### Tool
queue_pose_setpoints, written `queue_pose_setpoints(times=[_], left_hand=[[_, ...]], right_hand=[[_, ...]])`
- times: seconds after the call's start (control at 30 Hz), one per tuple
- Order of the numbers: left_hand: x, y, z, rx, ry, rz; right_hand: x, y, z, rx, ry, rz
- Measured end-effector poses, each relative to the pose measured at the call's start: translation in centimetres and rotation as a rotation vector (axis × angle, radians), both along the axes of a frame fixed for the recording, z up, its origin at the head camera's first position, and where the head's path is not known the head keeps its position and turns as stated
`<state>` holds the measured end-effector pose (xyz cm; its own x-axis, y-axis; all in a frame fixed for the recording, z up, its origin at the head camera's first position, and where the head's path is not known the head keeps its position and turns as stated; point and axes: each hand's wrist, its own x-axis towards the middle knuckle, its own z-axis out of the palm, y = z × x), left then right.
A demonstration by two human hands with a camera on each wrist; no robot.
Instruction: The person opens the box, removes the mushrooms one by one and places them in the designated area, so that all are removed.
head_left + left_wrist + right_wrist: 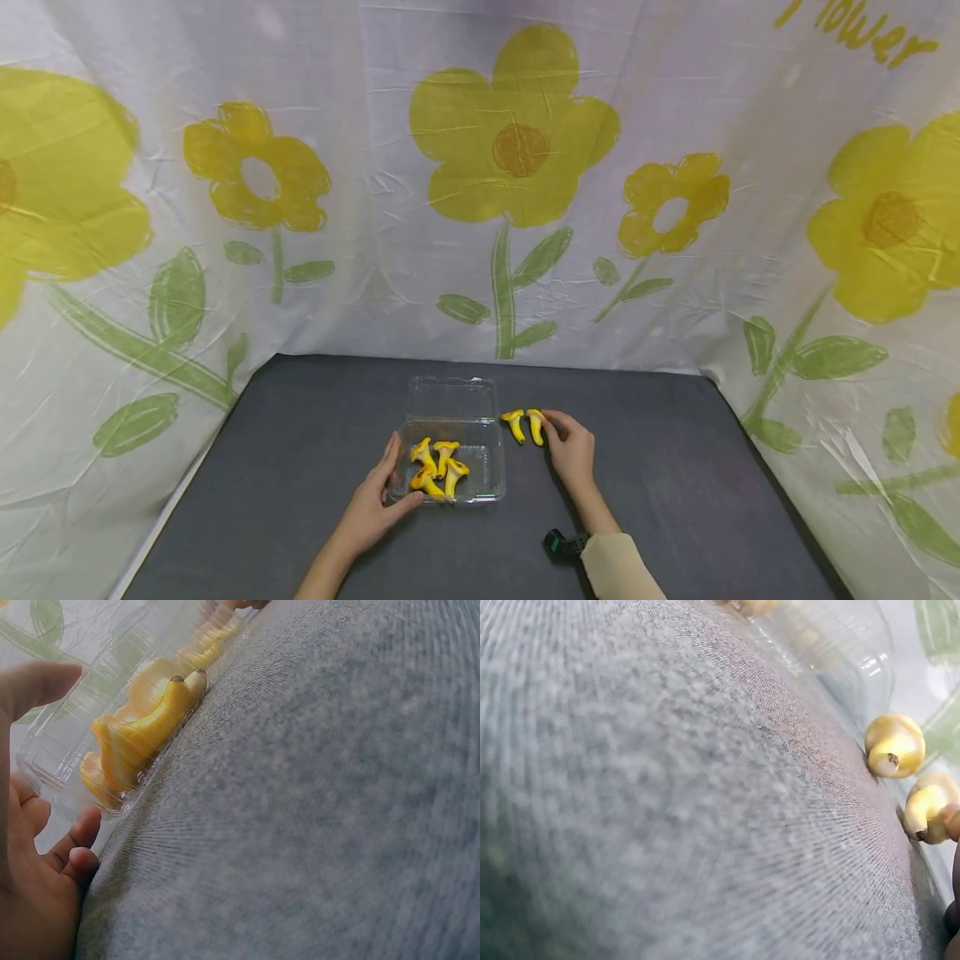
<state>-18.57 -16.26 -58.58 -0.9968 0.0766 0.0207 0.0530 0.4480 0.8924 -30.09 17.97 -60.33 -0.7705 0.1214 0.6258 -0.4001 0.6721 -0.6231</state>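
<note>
A clear plastic clamshell container (pixel 483 467) stands with its lid (pixel 452 398) folded back. Several yellow chanterelle mushrooms (pixel 442 451) lie in its left part. My left hand (pixel 371 504) holds the container's near left corner, thumb at the front edge and fingers along the left side. Right of the container, two more chanterelles rest side by side on the table. My right hand (pixel 572 450) pinches the right one (pixel 536 426) with thumb and index finger; only a fingertip on it shows in the right wrist view. The other chanterelle (pixel 514 423) lies just left of it.
A dark grey cloth covers the table (pixel 300 467). A black wrist device (pixel 561 545) is at my right forearm, beside the beige sleeve (pixel 618 567). A white curtain with yellow flowers (pixel 360 292) hangs behind the table and at both sides.
</note>
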Motion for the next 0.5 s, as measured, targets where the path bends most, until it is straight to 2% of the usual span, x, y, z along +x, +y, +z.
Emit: queue_pose_setpoints(times=[0.27,0.5], left_hand=[[-0.05,-0.12,0.17,-0.004,0.005,-0.011],[-0.03,0.05,0.21,-0.017,-0.003,-0.007]], right_hand=[[0.16,0.03,0.02,-0.006,-0.056,-0.017],[0.39,0.17,0.14,-0.021,-0.077,0.002]])
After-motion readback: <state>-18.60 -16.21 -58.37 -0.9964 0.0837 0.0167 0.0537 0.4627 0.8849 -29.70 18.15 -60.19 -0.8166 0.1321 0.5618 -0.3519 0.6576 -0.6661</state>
